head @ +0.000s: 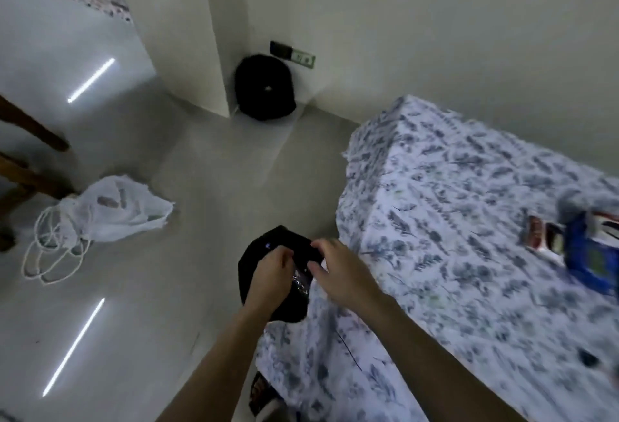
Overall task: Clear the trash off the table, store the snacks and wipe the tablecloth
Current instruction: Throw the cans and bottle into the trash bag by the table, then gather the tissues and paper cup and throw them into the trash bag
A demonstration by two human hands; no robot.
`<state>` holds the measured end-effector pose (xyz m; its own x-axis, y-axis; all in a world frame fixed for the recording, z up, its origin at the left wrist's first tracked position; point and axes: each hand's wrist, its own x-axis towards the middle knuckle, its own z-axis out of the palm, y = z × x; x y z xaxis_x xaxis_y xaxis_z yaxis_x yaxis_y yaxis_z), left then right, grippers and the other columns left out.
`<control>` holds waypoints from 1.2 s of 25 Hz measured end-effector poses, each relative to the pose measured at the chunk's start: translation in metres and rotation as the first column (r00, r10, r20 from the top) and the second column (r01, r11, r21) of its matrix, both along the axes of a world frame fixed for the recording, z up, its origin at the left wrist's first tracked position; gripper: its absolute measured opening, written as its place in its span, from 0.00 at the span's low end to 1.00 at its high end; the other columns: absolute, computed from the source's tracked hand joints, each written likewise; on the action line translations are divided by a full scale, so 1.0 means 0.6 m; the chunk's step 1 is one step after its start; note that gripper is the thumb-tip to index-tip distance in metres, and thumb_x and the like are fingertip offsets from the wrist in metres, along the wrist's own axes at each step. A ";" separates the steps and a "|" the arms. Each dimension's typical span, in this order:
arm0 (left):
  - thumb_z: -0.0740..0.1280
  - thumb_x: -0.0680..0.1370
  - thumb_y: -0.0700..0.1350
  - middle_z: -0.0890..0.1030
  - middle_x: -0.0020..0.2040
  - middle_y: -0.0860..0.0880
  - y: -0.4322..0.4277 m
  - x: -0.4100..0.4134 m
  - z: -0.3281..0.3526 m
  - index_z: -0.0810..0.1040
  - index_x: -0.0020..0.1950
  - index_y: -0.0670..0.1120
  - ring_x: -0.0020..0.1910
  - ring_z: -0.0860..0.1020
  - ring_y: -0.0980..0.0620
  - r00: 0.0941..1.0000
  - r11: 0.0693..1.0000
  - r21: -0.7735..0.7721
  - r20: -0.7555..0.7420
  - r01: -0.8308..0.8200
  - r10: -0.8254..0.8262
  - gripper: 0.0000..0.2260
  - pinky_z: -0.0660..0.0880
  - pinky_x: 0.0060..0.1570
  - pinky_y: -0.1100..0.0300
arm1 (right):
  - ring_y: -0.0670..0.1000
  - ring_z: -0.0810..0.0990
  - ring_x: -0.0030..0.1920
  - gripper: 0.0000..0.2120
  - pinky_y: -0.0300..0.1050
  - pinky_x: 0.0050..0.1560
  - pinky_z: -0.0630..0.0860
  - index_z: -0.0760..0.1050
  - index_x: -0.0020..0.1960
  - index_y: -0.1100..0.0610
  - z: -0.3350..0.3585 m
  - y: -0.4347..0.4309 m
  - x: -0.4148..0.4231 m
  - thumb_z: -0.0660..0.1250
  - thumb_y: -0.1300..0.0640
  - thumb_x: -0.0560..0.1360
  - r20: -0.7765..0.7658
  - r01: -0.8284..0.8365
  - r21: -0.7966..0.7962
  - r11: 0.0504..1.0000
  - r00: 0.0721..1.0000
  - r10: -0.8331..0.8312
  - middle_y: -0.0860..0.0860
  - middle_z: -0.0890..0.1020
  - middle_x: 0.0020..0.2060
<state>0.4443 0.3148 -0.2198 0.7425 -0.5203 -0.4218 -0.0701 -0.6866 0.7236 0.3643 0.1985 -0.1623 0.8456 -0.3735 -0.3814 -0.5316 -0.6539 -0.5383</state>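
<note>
Both hands at table corner: left hand [272, 271] pinches black trash bag [264, 301] rim, right hand [338, 269] fingers curled at its mouth, grip unclear. Snack packets [569, 247], blurred, farther along the tablecloth [435, 204]. White bag [114, 210] on floor beyond.

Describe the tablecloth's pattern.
White tablecloth with a blue-grey leaf print, seen in the head view.

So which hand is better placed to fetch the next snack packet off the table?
Probably the right hand: it is nearer the blue packet on the tablecloth, while the left hand grips the black bag.
</note>
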 end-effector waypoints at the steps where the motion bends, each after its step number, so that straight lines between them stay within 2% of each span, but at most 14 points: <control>1: 0.57 0.80 0.39 0.81 0.49 0.44 -0.009 -0.015 0.022 0.78 0.54 0.40 0.48 0.78 0.44 1.000 1.000 -0.015 0.010 0.027 -0.027 0.11 0.68 0.44 0.59 | 0.54 0.74 0.61 0.19 0.51 0.58 0.73 0.67 0.68 0.56 0.030 -0.005 -0.027 0.60 0.51 0.79 0.063 0.036 -0.011 0.999 0.997 -0.035 0.54 0.73 0.62; 4: 0.57 0.80 0.39 0.81 0.51 0.40 -0.049 -0.057 0.070 0.77 0.57 0.38 0.48 0.78 0.42 0.985 0.987 -0.002 0.063 0.160 -0.160 0.11 0.69 0.44 0.57 | 0.52 0.74 0.62 0.19 0.46 0.58 0.72 0.67 0.69 0.54 0.096 -0.042 -0.135 0.59 0.51 0.80 0.173 0.222 -0.039 0.974 0.962 -0.213 0.52 0.72 0.65; 7: 0.57 0.81 0.41 0.80 0.53 0.39 -0.121 -0.120 0.122 0.75 0.61 0.40 0.46 0.77 0.40 0.918 0.924 0.015 0.110 0.382 -0.381 0.13 0.69 0.41 0.55 | 0.54 0.76 0.57 0.18 0.42 0.53 0.70 0.66 0.69 0.55 0.125 -0.091 -0.281 0.59 0.52 0.81 0.103 0.377 -0.091 0.922 0.924 -0.368 0.54 0.70 0.67; 9: 0.57 0.81 0.41 0.77 0.57 0.40 -0.179 -0.172 0.155 0.74 0.63 0.40 0.47 0.77 0.40 0.869 0.889 0.031 0.197 0.457 -0.454 0.13 0.71 0.42 0.52 | 0.55 0.76 0.59 0.19 0.45 0.53 0.71 0.67 0.69 0.56 0.130 -0.123 -0.374 0.60 0.51 0.80 0.073 0.492 -0.114 0.863 0.871 -0.486 0.55 0.71 0.67; 11: 0.58 0.80 0.41 0.74 0.62 0.40 -0.235 -0.235 0.181 0.75 0.62 0.39 0.52 0.77 0.41 0.820 0.858 0.020 0.285 0.513 -0.497 0.13 0.74 0.48 0.49 | 0.56 0.74 0.62 0.19 0.48 0.56 0.71 0.67 0.68 0.57 0.133 -0.150 -0.458 0.61 0.51 0.80 0.069 0.595 -0.118 0.795 0.804 -0.591 0.56 0.71 0.66; 16: 0.60 0.81 0.43 0.73 0.64 0.40 -0.368 -0.412 0.191 0.73 0.65 0.40 0.49 0.78 0.41 0.664 0.690 0.052 0.232 0.722 -0.711 0.14 0.72 0.46 0.53 | 0.57 0.74 0.62 0.19 0.49 0.57 0.71 0.69 0.67 0.58 0.120 -0.242 -0.626 0.62 0.53 0.79 0.138 0.719 -0.131 0.683 0.695 -0.706 0.57 0.73 0.64; 20: 0.63 0.79 0.45 0.73 0.64 0.42 -0.463 -0.564 0.181 0.71 0.67 0.41 0.57 0.76 0.43 0.577 0.605 0.055 0.240 0.794 -0.780 0.17 0.72 0.54 0.54 | 0.60 0.78 0.53 0.12 0.50 0.48 0.74 0.75 0.58 0.59 0.099 -0.343 -0.772 0.65 0.58 0.76 0.324 0.780 -0.140 0.610 0.618 -0.716 0.58 0.78 0.54; 22: 0.65 0.78 0.48 0.71 0.66 0.42 -0.494 -0.626 0.170 0.69 0.69 0.42 0.63 0.73 0.43 0.542 0.564 0.042 0.224 0.825 -0.810 0.21 0.71 0.59 0.53 | 0.61 0.77 0.52 0.11 0.49 0.49 0.73 0.75 0.56 0.61 0.088 -0.391 -0.833 0.63 0.58 0.75 0.393 0.808 -0.143 0.572 0.577 -0.716 0.59 0.77 0.52; 24: 0.65 0.76 0.54 0.67 0.71 0.42 -0.527 -0.691 0.157 0.64 0.72 0.43 0.70 0.68 0.42 0.515 0.533 0.059 0.186 0.844 -0.837 0.28 0.69 0.65 0.49 | 0.61 0.76 0.52 0.15 0.51 0.50 0.73 0.73 0.57 0.62 0.076 -0.443 -0.891 0.60 0.54 0.75 0.405 0.826 -0.146 0.545 0.553 -0.729 0.60 0.75 0.53; 27: 0.60 0.68 0.71 0.57 0.77 0.42 -0.563 -0.766 0.147 0.54 0.77 0.46 0.77 0.56 0.43 0.520 0.537 0.132 0.144 0.833 -0.842 0.46 0.58 0.73 0.46 | 0.60 0.72 0.57 0.24 0.52 0.56 0.71 0.68 0.66 0.62 0.052 -0.510 -0.943 0.57 0.49 0.76 0.358 0.788 -0.132 0.601 0.603 -0.713 0.62 0.73 0.58; 30: 0.50 0.58 0.81 0.47 0.79 0.43 -0.581 -0.810 0.129 0.45 0.78 0.45 0.78 0.47 0.43 0.484 0.526 0.216 0.222 0.822 -0.847 0.59 0.50 0.75 0.44 | 0.58 0.69 0.63 0.32 0.52 0.59 0.72 0.60 0.73 0.56 0.038 -0.553 -0.951 0.56 0.39 0.74 0.267 0.749 -0.015 0.662 0.641 -0.719 0.60 0.68 0.65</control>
